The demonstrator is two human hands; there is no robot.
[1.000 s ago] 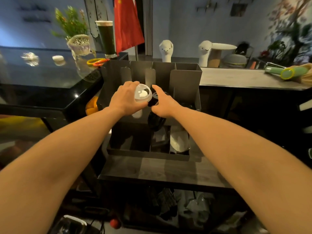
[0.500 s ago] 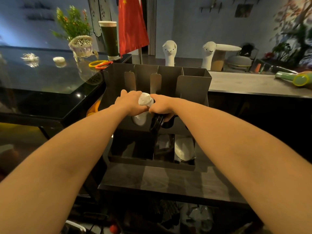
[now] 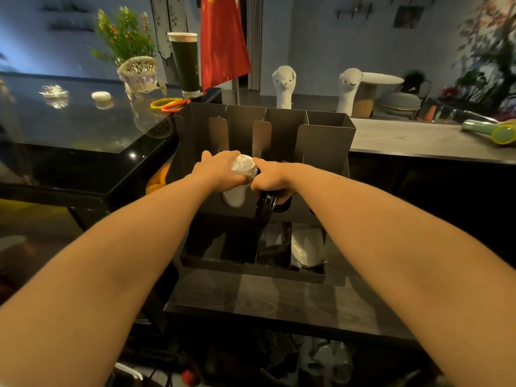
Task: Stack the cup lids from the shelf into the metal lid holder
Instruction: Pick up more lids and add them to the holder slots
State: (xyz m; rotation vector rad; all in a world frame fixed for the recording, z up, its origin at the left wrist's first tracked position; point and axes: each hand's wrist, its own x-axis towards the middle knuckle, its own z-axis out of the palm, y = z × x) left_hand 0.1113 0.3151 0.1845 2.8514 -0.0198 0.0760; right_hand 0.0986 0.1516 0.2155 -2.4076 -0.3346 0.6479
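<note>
Your left hand (image 3: 220, 174) and right hand (image 3: 272, 178) are bare. Back from the fingers, both wrists are uncovered, and your left forearm (image 3: 125, 261) and right forearm (image 3: 377, 233) run bare to the frame's lower edge.

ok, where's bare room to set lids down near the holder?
Free: the dark wood shelf strip in front of the grey metal lid holder, and the grey counter between holder and green tube. Crowded: the holder's front slots, where the left hand grips white lids and the right hand black lids.
</note>
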